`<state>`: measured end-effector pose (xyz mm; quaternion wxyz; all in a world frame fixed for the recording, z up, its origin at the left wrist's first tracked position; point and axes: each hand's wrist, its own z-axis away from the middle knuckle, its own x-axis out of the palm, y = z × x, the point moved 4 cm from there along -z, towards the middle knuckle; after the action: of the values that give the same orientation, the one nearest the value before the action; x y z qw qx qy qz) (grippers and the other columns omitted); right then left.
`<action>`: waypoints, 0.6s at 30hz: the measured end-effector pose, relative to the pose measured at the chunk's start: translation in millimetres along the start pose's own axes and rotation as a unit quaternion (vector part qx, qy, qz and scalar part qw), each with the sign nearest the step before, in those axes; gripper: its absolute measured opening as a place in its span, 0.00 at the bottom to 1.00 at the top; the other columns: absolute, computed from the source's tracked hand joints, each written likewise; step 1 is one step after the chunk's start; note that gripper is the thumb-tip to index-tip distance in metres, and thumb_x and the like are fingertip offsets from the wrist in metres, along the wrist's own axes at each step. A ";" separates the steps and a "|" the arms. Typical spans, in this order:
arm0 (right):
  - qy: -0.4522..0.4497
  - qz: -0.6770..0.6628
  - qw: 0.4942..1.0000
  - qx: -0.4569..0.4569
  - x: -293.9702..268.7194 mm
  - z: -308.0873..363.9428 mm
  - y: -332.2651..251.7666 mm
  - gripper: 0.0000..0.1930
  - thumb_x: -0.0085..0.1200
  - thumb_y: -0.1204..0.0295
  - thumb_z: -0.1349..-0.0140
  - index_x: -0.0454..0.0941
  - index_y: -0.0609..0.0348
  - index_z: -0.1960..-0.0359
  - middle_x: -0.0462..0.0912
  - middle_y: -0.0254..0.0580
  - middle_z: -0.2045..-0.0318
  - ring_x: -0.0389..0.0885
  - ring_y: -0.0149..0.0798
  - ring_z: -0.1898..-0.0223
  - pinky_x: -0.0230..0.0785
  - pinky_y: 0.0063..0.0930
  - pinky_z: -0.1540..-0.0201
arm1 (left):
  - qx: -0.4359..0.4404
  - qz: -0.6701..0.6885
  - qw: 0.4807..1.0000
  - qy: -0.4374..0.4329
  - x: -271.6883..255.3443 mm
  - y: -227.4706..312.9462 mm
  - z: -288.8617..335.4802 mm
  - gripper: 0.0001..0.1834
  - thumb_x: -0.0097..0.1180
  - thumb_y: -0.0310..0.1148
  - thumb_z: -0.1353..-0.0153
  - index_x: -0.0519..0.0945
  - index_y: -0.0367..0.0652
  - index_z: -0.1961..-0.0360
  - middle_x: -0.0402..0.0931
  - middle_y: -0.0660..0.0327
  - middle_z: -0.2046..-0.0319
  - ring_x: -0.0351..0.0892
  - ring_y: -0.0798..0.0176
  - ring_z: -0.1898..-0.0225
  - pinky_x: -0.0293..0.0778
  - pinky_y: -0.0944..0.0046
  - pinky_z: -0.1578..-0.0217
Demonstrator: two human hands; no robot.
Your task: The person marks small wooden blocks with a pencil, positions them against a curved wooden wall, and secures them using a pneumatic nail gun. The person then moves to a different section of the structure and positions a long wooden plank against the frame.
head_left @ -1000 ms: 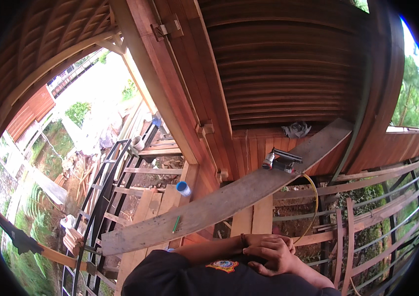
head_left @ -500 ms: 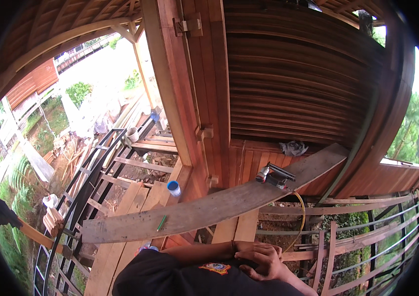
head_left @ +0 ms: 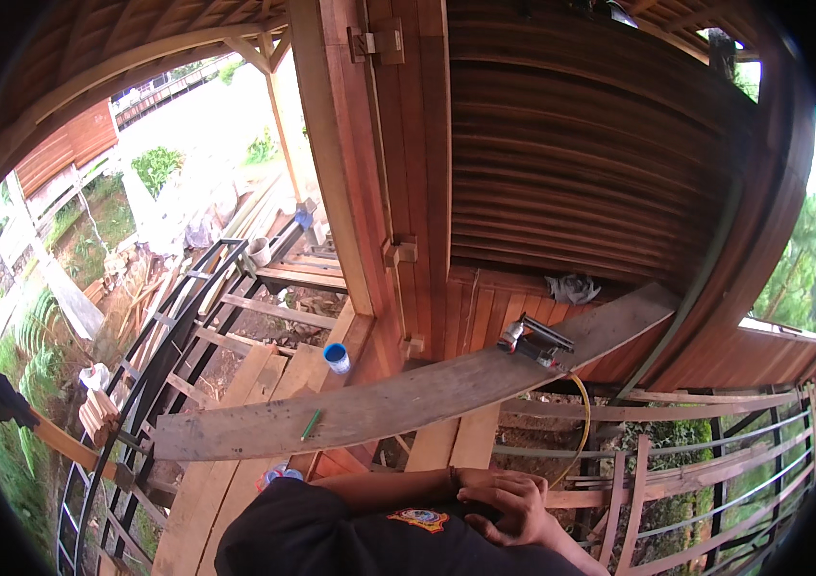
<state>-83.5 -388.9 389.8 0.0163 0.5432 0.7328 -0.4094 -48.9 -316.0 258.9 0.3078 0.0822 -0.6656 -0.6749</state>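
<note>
My hands rest together in front of my dark shirt, at the lower middle. My left hand reaches across from the left, a thin band at its wrist; its fingers are mostly hidden. Laid over it is my right hand, fingers bent round it. Beyond them a long weathered plank runs from lower left to upper right. On it lie a green pencil or marker and a pneumatic nail gun with a yellow hose. Neither hand touches these.
A blue-and-white container stands beyond the plank's left half. A wooden post rises beside a slatted wall. A grey crumpled bag lies by the wall. Open floor framing shows gaps at left; metal rails run along the right.
The view has shifted slightly, revealing more of some coloured items beside my left sleeve. My hands stay together in the same place; the tools remain on the plank.
</note>
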 end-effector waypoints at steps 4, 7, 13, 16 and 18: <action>-0.012 0.007 1.000 0.014 -0.6 1.9 -2.6 0.21 0.69 0.70 0.49 0.82 0.63 0.53 0.85 0.51 0.67 0.87 0.50 0.64 0.78 0.39 0.58 | 0.002 -0.003 1.000 0.004 1.6 -3.5 -1.0 0.19 0.57 0.46 0.33 0.74 0.42 0.53 0.75 0.63 0.56 0.74 0.67 0.54 0.70 0.64 0.51; -0.015 0.012 1.000 0.012 -0.4 2.7 -3.6 0.21 0.69 0.70 0.49 0.82 0.62 0.52 0.85 0.51 0.67 0.87 0.50 0.65 0.78 0.39 0.58 | 0.001 -0.005 1.000 0.003 3.8 -6.5 -1.7 0.19 0.57 0.46 0.33 0.75 0.41 0.52 0.75 0.62 0.56 0.75 0.67 0.53 0.71 0.64 0.51; -0.013 0.008 1.000 0.009 2.9 5.7 -2.6 0.22 0.69 0.70 0.51 0.82 0.62 0.52 0.85 0.51 0.69 0.87 0.50 0.66 0.78 0.38 0.60 | -0.003 -0.010 1.000 0.001 4.7 -12.5 -2.5 0.19 0.56 0.45 0.33 0.75 0.41 0.51 0.76 0.62 0.55 0.75 0.67 0.53 0.71 0.64 0.51; -0.019 0.032 0.999 0.023 4.4 6.5 -4.4 0.22 0.70 0.69 0.52 0.83 0.61 0.53 0.85 0.50 0.69 0.87 0.49 0.66 0.78 0.37 0.60 | -0.009 -0.013 1.000 -0.005 5.0 -14.1 -3.2 0.19 0.56 0.45 0.32 0.75 0.41 0.51 0.76 0.62 0.55 0.76 0.67 0.53 0.71 0.64 0.51; -0.013 0.046 0.999 0.012 3.9 6.4 -7.6 0.21 0.70 0.68 0.51 0.83 0.60 0.54 0.85 0.50 0.68 0.87 0.49 0.66 0.78 0.37 0.60 | -0.017 -0.016 1.000 -0.011 6.7 -13.9 -2.5 0.19 0.56 0.45 0.32 0.76 0.41 0.51 0.77 0.62 0.54 0.76 0.67 0.53 0.72 0.64 0.50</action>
<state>-94.0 -390.3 388.2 0.0381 0.5710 0.7020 -0.4238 -57.2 -322.7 247.5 0.2911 0.0799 -0.6560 -0.6917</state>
